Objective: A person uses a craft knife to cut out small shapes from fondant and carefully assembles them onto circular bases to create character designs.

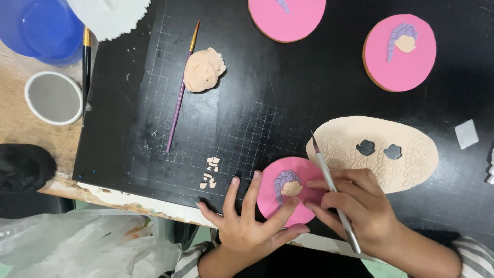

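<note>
- Pink fondant covers a round cookie (288, 190) that is seen at the near edge of a black gridded cutting mat (247, 103); a small figure with purple hair and a peach face is laid on its top.
- The left hand (252, 226) is laid flat beside and partly on the cookie, its fingers (256, 191) spread apart and nothing gripped; the thumb is pressed against the cookie's near rim.
- The right hand (355, 206) is placed on the cookie's right side, its fingers clamped around a slim silver craft knife (332, 188), whose point is directed up and away from the person, above the cookie.
- Just beyond the right hand, a rolled oval sheet of peach fondant (381, 149) is spread out, embossed with figure outlines and pierced by two dark cut-out holes.
- To the left of the cookie, small peach scraps (210, 172) are scattered on the mat.
- Further up the mat, a lump of peach fondant (204, 69) is set touching a thin purple-handled paintbrush (181, 90).
- Two more pink cookies are placed at the far edge: one (399, 51) bears a purple-haired figure, the other (286, 18) is partly cut off by the frame.
- On the wooden desk (20, 118) to the left, a white-rimmed round lid (53, 98), a blue plastic container (41, 28) and a dark-handled brush (86, 67) are seen.
</note>
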